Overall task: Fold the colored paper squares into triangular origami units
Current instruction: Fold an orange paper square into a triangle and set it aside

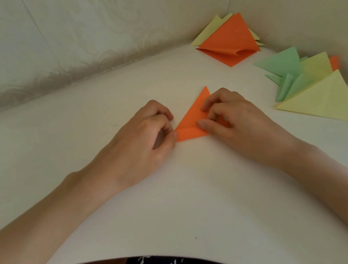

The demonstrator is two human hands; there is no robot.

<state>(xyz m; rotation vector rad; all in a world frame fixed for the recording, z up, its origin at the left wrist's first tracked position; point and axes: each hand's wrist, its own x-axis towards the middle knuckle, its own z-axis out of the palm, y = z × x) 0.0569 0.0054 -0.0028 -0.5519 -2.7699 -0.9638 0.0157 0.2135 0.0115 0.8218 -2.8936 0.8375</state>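
Note:
A small orange paper [191, 121], folded into a triangle, lies flat on the white table [177, 198] in the middle of the view. My left hand [147, 135] pinches its lower left corner with thumb and curled fingers. My right hand [232, 115] presses on its right side, the fingertips on the paper and the thumb along a fold near the bottom edge. The right part of the paper is hidden under that hand.
At the back right corner lies a pile of orange and yellow sheets [229, 40]. To the right sits a heap of folded green and yellow triangles [309, 89]. Pale patterned walls [89, 32] close the table at the back and right. The table's near edge crosses my lap.

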